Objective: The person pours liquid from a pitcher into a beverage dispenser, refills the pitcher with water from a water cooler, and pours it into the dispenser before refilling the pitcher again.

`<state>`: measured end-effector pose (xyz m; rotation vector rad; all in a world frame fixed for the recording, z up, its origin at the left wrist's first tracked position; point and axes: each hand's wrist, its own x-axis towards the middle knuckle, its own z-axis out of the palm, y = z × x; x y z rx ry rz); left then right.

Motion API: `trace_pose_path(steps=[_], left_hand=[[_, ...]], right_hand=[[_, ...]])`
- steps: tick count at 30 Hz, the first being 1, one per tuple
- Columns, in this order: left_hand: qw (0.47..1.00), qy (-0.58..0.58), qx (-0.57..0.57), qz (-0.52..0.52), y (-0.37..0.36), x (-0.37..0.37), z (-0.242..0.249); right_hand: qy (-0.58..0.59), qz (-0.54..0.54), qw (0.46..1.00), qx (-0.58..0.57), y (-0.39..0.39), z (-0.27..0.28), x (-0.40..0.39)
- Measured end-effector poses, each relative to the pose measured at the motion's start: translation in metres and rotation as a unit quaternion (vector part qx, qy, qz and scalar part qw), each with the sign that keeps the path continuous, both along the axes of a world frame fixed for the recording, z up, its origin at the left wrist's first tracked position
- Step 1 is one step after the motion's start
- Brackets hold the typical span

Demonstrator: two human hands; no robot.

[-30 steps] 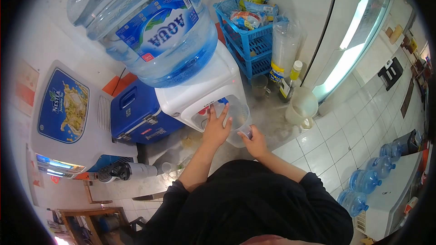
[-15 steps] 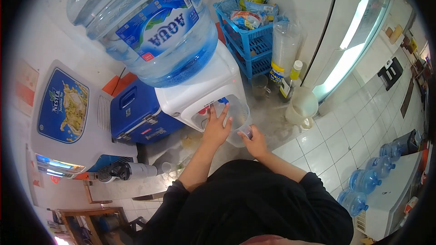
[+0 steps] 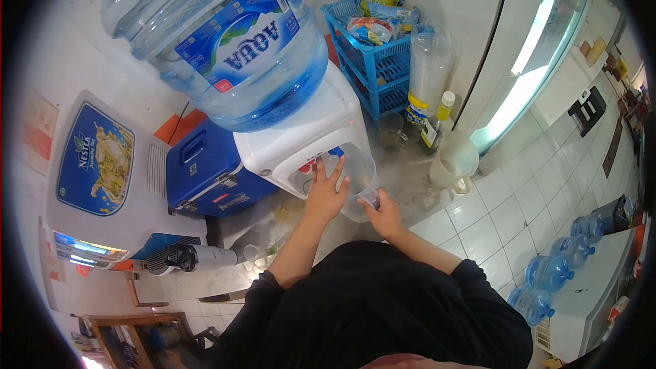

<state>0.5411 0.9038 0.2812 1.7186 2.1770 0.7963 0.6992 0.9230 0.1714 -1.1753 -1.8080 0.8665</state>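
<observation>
A white water dispenser (image 3: 301, 138) stands in front of me with a large blue-tinted water bottle (image 3: 311, 61) upside down on top. My left hand (image 3: 326, 195) reaches to its front with fingers spread, fingertips right at the blue tap (image 3: 335, 152) and near the red tap (image 3: 307, 167). A clear plastic pitcher (image 3: 363, 172) is under the taps, its rim close to the dispenser's recess. My right hand (image 3: 385, 214) is wrapped around the pitcher's handle on the near right side. The pitcher's far part is hidden inside the recess.
A blue cooler box (image 3: 205, 171) and a drink machine (image 3: 102, 184) stand to the left. Right of the dispenser are a blue tiered basket (image 3: 376, 61), a glass mug (image 3: 391, 131), a bottle (image 3: 437, 123) and a whitish pitcher (image 3: 454, 160). Several water bottles (image 3: 547, 272) lie at the far right.
</observation>
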Motion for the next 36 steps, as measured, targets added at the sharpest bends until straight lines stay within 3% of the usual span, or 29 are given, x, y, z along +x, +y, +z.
trace_pose_path(steps=[3,5,30,32,36], left_hand=[[1.0,0.004,-0.011,-0.001,0.0,0.0,0.0],[1.0,0.003,-0.015,-0.003,0.001,0.0,0.001],[1.0,-0.002,-0.008,-0.006,0.0,0.0,0.002],[1.0,0.004,-0.016,-0.005,0.0,0.0,0.001],[1.0,-0.001,-0.011,-0.009,-0.001,0.0,0.0]], right_hand=[[0.0,0.033,0.999,0.037,0.0,0.003,0.002],[-0.023,0.008,0.998,-0.05,0.001,0.001,0.001],[-0.029,0.015,0.999,-0.021,0.001,0.009,0.001],[-0.024,0.02,0.997,-0.068,0.001,0.02,0.002],[-0.038,-0.005,0.999,-0.008,0.001,0.004,0.0]])
